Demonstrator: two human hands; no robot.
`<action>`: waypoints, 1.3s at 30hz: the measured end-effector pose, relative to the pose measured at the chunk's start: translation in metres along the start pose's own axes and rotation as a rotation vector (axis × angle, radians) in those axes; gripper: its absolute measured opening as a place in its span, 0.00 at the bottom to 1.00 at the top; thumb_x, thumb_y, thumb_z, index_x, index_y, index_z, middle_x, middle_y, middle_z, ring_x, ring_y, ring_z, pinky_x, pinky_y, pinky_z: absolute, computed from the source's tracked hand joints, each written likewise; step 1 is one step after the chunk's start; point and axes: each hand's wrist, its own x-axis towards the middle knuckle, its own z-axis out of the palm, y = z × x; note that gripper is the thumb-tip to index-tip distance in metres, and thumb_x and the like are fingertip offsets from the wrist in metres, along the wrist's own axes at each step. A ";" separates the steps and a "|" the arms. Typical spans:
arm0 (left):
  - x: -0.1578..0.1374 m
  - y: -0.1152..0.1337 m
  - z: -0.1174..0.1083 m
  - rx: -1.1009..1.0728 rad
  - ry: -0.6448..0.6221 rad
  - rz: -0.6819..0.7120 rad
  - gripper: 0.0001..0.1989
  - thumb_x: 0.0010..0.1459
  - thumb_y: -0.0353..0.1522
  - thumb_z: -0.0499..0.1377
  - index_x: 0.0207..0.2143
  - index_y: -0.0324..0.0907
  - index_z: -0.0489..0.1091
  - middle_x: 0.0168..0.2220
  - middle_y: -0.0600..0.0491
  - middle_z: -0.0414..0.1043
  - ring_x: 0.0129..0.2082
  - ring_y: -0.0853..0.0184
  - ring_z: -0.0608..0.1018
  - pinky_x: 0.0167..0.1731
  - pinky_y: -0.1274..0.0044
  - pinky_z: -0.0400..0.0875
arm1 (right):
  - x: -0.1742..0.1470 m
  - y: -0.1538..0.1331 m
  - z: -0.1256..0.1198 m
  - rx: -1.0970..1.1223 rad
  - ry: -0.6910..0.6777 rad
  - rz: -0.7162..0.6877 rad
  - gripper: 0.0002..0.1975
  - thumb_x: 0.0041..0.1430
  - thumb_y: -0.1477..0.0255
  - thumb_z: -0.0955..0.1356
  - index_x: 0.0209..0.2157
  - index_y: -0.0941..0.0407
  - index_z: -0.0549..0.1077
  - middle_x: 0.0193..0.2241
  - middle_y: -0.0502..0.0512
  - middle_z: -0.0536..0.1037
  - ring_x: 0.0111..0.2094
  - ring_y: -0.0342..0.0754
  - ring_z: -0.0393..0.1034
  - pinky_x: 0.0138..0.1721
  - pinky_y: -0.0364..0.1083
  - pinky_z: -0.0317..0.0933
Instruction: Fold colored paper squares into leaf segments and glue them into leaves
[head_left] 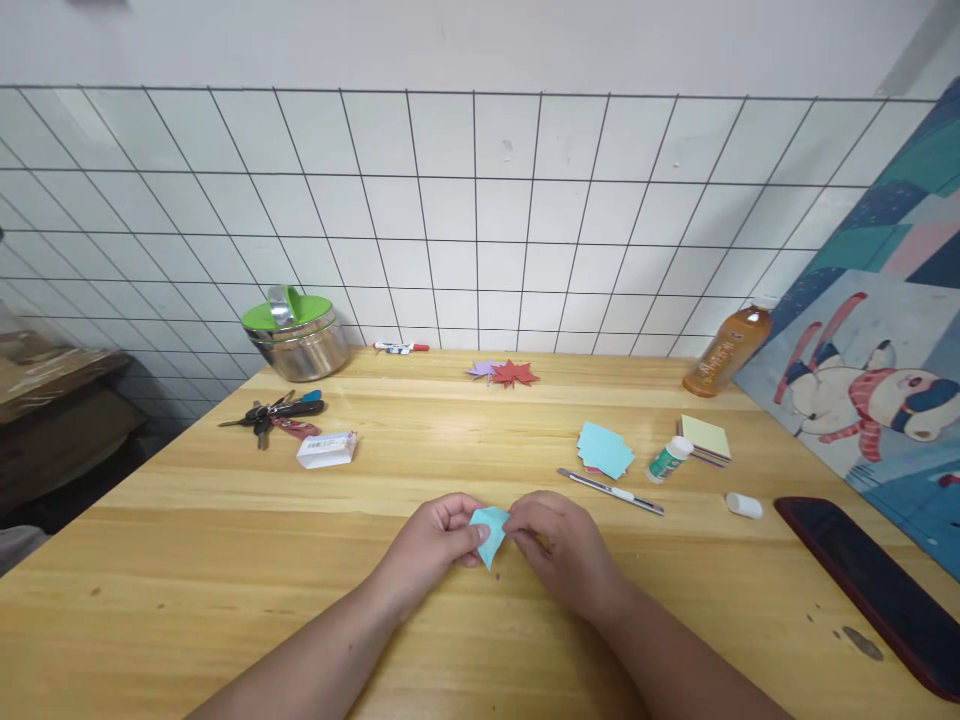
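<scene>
A small folded piece of light blue paper (490, 536) is held above the near middle of the wooden table. My left hand (442, 535) pinches its left side, with the thumb on top. At the right corner of the paper, the thumb and fingers of my right hand (559, 545) close on its edge. One corner of the paper points down toward me. Beyond my right hand lie a slim utility knife (611, 491) and a small stack of light blue paper sheets (604, 450).
Right side: a glue stick (670, 459), its white cap (744, 505), a yellow-topped paper pad (705, 440), a phone (870, 590) and a drink bottle (727, 350). Star-shaped papers (514, 374) and markers (401, 348) lie far back. Left: keys (281, 412), a white box (327, 450), a steel pot (300, 345).
</scene>
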 end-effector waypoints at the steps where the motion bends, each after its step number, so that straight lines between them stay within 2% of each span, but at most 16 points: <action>1: 0.000 0.000 0.000 -0.024 -0.008 -0.011 0.15 0.41 0.36 0.66 0.31 0.38 0.70 0.24 0.54 0.72 0.22 0.73 0.71 0.24 0.82 0.64 | 0.000 0.000 0.000 -0.008 0.003 -0.005 0.07 0.58 0.77 0.62 0.32 0.53 0.71 0.30 0.51 0.75 0.34 0.43 0.67 0.36 0.44 0.60; 6: -0.001 -0.002 0.001 -0.076 -0.034 -0.017 0.15 0.42 0.36 0.66 0.31 0.37 0.70 0.26 0.52 0.73 0.25 0.72 0.72 0.26 0.81 0.65 | -0.001 0.000 0.000 -0.051 -0.005 -0.017 0.08 0.55 0.78 0.63 0.35 0.52 0.71 0.34 0.52 0.75 0.36 0.45 0.67 0.37 0.45 0.60; 14: -0.002 -0.002 0.001 -0.113 -0.051 -0.043 0.13 0.45 0.39 0.64 0.29 0.37 0.71 0.24 0.53 0.70 0.23 0.73 0.70 0.25 0.82 0.65 | -0.002 -0.003 -0.001 -0.057 0.018 -0.095 0.08 0.58 0.75 0.62 0.34 0.52 0.72 0.35 0.53 0.76 0.37 0.44 0.68 0.38 0.45 0.61; 19: -0.002 -0.003 0.001 -0.109 -0.051 -0.029 0.13 0.45 0.39 0.64 0.28 0.38 0.71 0.24 0.54 0.70 0.23 0.74 0.69 0.23 0.83 0.62 | -0.002 -0.004 0.000 -0.018 0.012 -0.047 0.13 0.57 0.73 0.64 0.45 0.51 0.68 0.35 0.51 0.76 0.36 0.44 0.68 0.39 0.45 0.61; 25: -0.001 -0.005 -0.001 -0.139 -0.037 -0.036 0.11 0.46 0.37 0.64 0.29 0.38 0.71 0.24 0.54 0.70 0.24 0.73 0.70 0.25 0.82 0.64 | -0.001 0.000 0.004 0.081 -0.019 -0.053 0.16 0.53 0.79 0.64 0.42 0.49 0.71 0.36 0.51 0.75 0.38 0.45 0.67 0.40 0.45 0.61; 29: -0.001 -0.005 -0.001 -0.136 -0.043 -0.050 0.11 0.48 0.37 0.62 0.30 0.38 0.70 0.26 0.53 0.70 0.25 0.73 0.71 0.27 0.81 0.65 | -0.001 -0.002 0.005 0.096 -0.028 0.010 0.19 0.52 0.80 0.64 0.45 0.50 0.69 0.34 0.51 0.74 0.35 0.44 0.67 0.37 0.44 0.62; 33: -0.002 -0.004 0.000 -0.123 -0.050 -0.036 0.11 0.49 0.38 0.62 0.29 0.37 0.69 0.24 0.54 0.69 0.24 0.74 0.69 0.26 0.81 0.65 | -0.002 -0.003 0.004 0.068 -0.030 -0.044 0.16 0.55 0.80 0.62 0.43 0.49 0.70 0.36 0.51 0.75 0.37 0.43 0.67 0.39 0.44 0.61; 37: -0.001 0.000 0.003 0.008 -0.028 0.048 0.15 0.46 0.40 0.63 0.29 0.36 0.70 0.21 0.55 0.67 0.20 0.75 0.66 0.22 0.82 0.62 | -0.003 -0.004 0.001 -0.070 -0.016 -0.077 0.19 0.59 0.78 0.60 0.50 0.48 0.66 0.38 0.52 0.75 0.38 0.44 0.67 0.39 0.44 0.61; 39: -0.001 0.003 0.005 0.085 -0.005 0.072 0.16 0.45 0.41 0.63 0.28 0.36 0.70 0.20 0.56 0.66 0.19 0.75 0.65 0.21 0.82 0.60 | -0.003 -0.005 0.000 -0.148 -0.046 -0.105 0.19 0.60 0.77 0.60 0.50 0.46 0.66 0.39 0.51 0.75 0.39 0.45 0.67 0.39 0.44 0.61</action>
